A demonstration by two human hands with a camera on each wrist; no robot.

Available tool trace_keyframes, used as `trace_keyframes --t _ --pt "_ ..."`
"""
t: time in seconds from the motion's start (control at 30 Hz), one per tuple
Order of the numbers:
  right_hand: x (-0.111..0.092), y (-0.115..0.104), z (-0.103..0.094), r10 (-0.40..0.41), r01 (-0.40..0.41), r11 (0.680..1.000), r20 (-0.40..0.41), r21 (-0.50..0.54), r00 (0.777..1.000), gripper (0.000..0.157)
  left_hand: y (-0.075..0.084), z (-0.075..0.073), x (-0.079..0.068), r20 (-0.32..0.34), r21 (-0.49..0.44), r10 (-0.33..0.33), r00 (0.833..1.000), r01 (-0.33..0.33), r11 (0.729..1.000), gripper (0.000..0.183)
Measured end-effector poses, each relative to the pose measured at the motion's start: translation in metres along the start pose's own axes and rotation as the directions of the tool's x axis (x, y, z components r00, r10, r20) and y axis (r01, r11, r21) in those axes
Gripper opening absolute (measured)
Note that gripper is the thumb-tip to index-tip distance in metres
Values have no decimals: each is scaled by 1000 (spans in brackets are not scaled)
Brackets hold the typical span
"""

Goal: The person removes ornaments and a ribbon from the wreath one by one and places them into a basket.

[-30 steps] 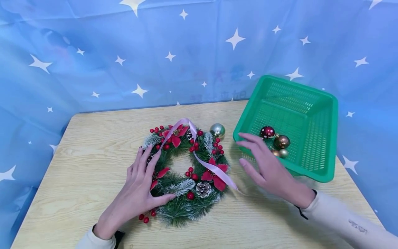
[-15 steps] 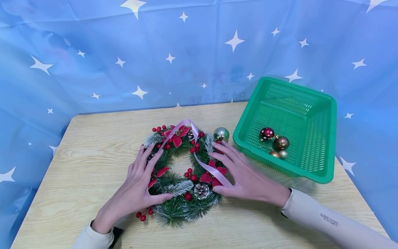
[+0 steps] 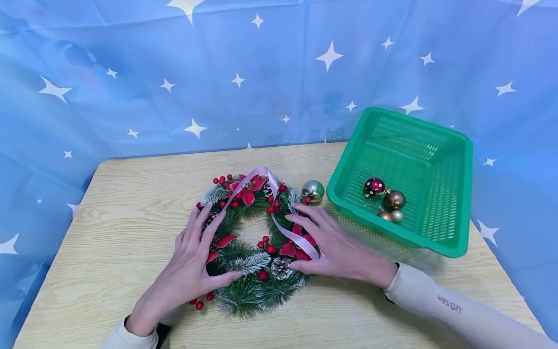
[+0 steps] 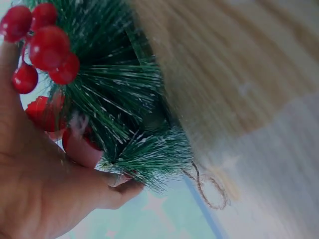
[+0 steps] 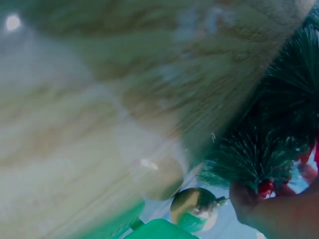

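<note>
A green Christmas wreath [image 3: 244, 295] lies flat on the wooden table, trimmed with red berries, red poinsettias, frosted sprigs and pinecones [image 3: 281, 268]. A pale pink ribbon [image 3: 303, 244] arcs over its top and trails down its right side. My left hand [image 3: 187, 261] holds the wreath's left side, thumb toward the front; the left wrist view shows its fingers around the outer needles. On the opposite side, my right hand [image 3: 337, 247] grips the edge, its thumb near a pinecone. Where the fingertips meet the foliage is partly hidden.
Right behind the wreath sits a shiny silver-gold bauble [image 3: 313, 191]. A green plastic basket [image 3: 464, 194] stands at the right with several baubles [image 3: 394, 199] inside. A thin twine loop [image 4: 214, 194] shows beyond the wreath in the left wrist view. A blue starry curtain [image 3: 261, 72] hangs behind.
My right hand has moved left from beside the basket onto the wreath's right side. The left hand stays in place. The silver-gold bauble has shifted slightly right.
</note>
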State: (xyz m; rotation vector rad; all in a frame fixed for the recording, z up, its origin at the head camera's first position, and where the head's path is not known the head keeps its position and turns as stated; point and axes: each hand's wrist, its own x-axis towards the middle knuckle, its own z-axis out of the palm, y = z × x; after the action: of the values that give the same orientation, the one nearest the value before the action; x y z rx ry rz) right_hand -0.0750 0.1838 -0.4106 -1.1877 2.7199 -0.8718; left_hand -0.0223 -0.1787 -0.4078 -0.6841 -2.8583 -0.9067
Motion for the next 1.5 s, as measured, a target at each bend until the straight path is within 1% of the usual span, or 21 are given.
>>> trace_keyframes --t 0.07,0.13,0.3,0.43,0.6,0.77,0.87,1.07,1.13,1.2,1.3,1.4,1.5 --pt "0 -1 1 -1 1 1000 -6 -12 1000 96 2 -1 -2 -5 5 -23 1000 23 1000 127" --pt "-1 -4 2 9 -10 1000 -12 -30 1000 95 6 -3 -3 -7 10 -59 998 59 998 126" --pt "-6 -16 5 67 -70 996 -50 -64 997 95 16 -4 -7 -17 32 -160 987 160 987 121" --pt "-10 -28 10 114 -121 989 -83 -90 990 96 25 -3 -9 -31 56 -190 981 192 980 124" --pt "-13 -35 17 116 -135 978 -123 -158 986 96 34 1 -9 -45 100 -190 981 194 976 135" --pt "-15 -42 22 115 -142 965 -133 -219 984 94 37 6 -6 -84 140 -189 978 199 970 139" --pt "-16 -45 23 122 -150 962 -131 -230 984 94 37 8 -6 -87 146 -185 979 196 970 142" --pt "-22 -52 20 143 -168 963 -127 -212 982 92 39 10 -8 -41 136 -209 977 212 968 148" --pt "-24 -54 20 143 -166 964 -124 -206 982 90 40 11 -8 -43 131 -211 977 214 968 148" --pt "-27 -54 20 138 -160 966 -122 -202 983 87 40 11 -8 -54 126 -196 979 201 971 148" --pt "-30 -53 16 111 -137 970 -137 -198 984 82 39 12 -8 -70 130 -160 985 168 977 148" --pt "-30 -45 8 31 -75 974 -199 -216 980 77 36 12 -8 -75 137 -119 990 128 982 147" --pt "-25 -34 -1 -68 10 973 -244 -229 967 74 32 12 -8 -68 133 -75 995 84 988 147"
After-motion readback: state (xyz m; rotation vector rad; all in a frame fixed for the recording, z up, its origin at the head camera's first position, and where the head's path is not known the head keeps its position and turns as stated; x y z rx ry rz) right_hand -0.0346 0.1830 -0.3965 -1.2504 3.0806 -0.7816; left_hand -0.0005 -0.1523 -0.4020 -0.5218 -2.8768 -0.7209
